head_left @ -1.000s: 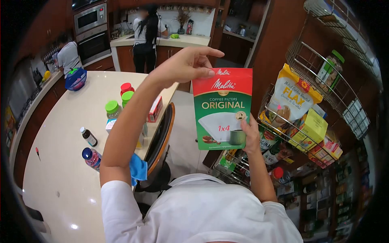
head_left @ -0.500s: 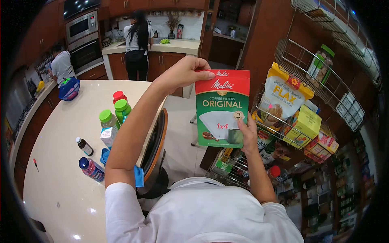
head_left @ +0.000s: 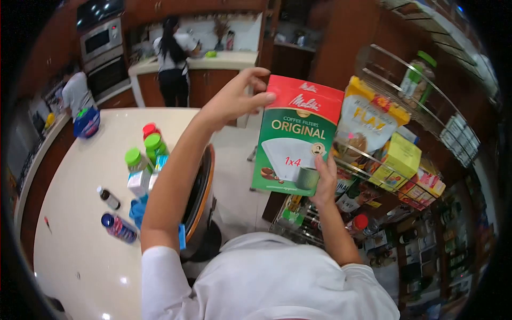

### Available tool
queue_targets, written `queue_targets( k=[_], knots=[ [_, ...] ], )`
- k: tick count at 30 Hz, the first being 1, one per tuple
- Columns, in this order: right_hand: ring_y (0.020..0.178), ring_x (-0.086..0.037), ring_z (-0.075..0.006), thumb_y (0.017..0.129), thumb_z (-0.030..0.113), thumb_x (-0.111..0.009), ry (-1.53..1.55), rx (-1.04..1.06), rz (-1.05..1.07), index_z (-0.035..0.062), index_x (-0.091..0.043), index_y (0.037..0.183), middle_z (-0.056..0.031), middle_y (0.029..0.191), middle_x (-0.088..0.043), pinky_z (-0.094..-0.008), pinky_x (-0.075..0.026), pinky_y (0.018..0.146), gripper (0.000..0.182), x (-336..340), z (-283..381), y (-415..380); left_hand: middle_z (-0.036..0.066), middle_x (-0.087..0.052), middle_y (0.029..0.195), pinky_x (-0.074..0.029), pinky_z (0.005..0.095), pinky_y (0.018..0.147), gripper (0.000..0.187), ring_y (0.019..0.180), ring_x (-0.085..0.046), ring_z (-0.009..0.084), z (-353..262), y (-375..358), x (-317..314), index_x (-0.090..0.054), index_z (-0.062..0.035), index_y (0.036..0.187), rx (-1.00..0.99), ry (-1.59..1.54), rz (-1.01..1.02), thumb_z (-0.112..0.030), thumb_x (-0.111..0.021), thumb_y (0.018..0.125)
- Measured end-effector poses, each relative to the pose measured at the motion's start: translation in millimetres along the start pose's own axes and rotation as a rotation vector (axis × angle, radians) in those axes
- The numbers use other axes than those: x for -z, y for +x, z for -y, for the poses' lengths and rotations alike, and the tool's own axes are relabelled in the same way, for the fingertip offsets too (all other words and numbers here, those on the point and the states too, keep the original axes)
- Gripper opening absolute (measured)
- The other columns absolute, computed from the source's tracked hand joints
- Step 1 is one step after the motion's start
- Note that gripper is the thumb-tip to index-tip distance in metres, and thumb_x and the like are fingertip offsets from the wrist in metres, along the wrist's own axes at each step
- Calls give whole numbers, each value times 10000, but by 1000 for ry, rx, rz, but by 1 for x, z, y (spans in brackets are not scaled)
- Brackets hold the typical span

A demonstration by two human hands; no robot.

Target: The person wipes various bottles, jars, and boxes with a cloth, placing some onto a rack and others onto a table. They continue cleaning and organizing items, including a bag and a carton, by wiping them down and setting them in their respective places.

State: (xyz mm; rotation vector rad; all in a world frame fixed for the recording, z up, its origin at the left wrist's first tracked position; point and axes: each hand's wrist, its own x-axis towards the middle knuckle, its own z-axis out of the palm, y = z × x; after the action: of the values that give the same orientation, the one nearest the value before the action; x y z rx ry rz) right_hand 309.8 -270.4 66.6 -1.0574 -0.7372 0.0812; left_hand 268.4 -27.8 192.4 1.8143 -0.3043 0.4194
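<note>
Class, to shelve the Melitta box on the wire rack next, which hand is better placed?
Probably the right hand: it holds the Melitta coffee filter box on the side nearer the wire rack; the left hand is farther.

This is a kitchen: a microwave (head_left: 100, 39) sits over an oven (head_left: 108, 74) among wooden cabinets (head_left: 199, 85). Past the far edge of the pale worktop (head_left: 74, 224) runs a counter (head_left: 232, 60), and a bag of flax (head_left: 368, 116) stands among other packaged groceries (head_left: 399, 158).

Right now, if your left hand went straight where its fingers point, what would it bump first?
The left hand would probably meet the box first, near its red top; the thumb may already touch it.
</note>
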Motion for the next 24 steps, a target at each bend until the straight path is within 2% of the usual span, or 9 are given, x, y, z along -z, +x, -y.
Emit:
queue_targets(
  k=[2,4,6,7,11,13,16,20,24],
  knots=[
    [1151,-494,-212,920,268,-524,-208,97,-224,-44,-406,1322,-138,1256,-512,-319,-358,996,522,-4,15,-1,145,-492,1254,-499,354,771,757,957,-578,201,7,-7,-8,-224,-69,1425,79,-365,2,-304,-667,857],
    [1155,-452,-246,938,331,-498,-553,142,-126,-55,-272,1392,-155,1296,-458,-344,-328,1009,637,-13,53,-6,106,-506,1261,-479,350,851,656,1078,-528,175,13,-10,-29,-309,-70,1402,123,-411,60,-255,-651,874],
    [1288,-328,-298,951,354,-455,-742,442,133,-64,-102,1440,-210,1381,-355,-377,-211,1082,734,-14,94,-5,70,-550,1215,-423,285,934,500,1088,-533,142,-14,-16,-54,-383,-11,1332,-10,-622,46,-150,-599,902],
    [1379,-177,-321,942,358,-463,-691,411,184,-73,7,1442,-252,1420,-274,-387,-101,1114,809,-9,115,-4,71,-582,1172,-450,279,911,452,1037,-569,142,-18,-12,-53,-401,-8,1314,20,-637,52,-129,-572,913],
    [1344,-305,-327,866,174,-552,-1324,856,99,42,-277,1432,-181,1389,-374,-530,-171,1097,643,-13,207,-6,102,-651,1008,-553,273,731,304,842,-659,149,-30,9,-45,-534,31,1149,145,-620,184,-180,-555,931],
    [1307,-383,-258,833,84,-538,-1706,1080,547,197,-426,1361,-108,1333,-453,-589,-232,1059,552,-21,228,-4,100,-655,997,-557,275,720,299,832,-662,149,-52,8,-53,-542,25,1137,209,-550,255,-194,-552,933],
    [1277,-409,-182,838,104,-538,-1769,904,829,299,-437,1337,-60,1233,-507,-588,-275,1035,546,-34,244,1,113,-669,949,-573,296,681,326,799,-674,158,-65,23,-56,-574,19,1087,264,-438,409,-266,-554,931],
    [1148,-545,-232,754,121,-652,-1821,987,683,338,-498,1307,-16,1199,-558,-549,-283,1051,614,-43,277,10,137,-678,912,-583,341,641,312,744,-686,226,-112,34,-54,-593,6,1065,428,-640,473,-246,-605,882],
    [1039,-596,-212,786,78,-636,-1786,1338,584,285,-496,1319,-69,1053,-628,-413,-461,919,588,-55,326,32,76,-656,941,-538,260,703,419,887,-640,131,-158,65,-45,-601,-12,1106,6,-396,324,-377,-561,904]
  ],
)
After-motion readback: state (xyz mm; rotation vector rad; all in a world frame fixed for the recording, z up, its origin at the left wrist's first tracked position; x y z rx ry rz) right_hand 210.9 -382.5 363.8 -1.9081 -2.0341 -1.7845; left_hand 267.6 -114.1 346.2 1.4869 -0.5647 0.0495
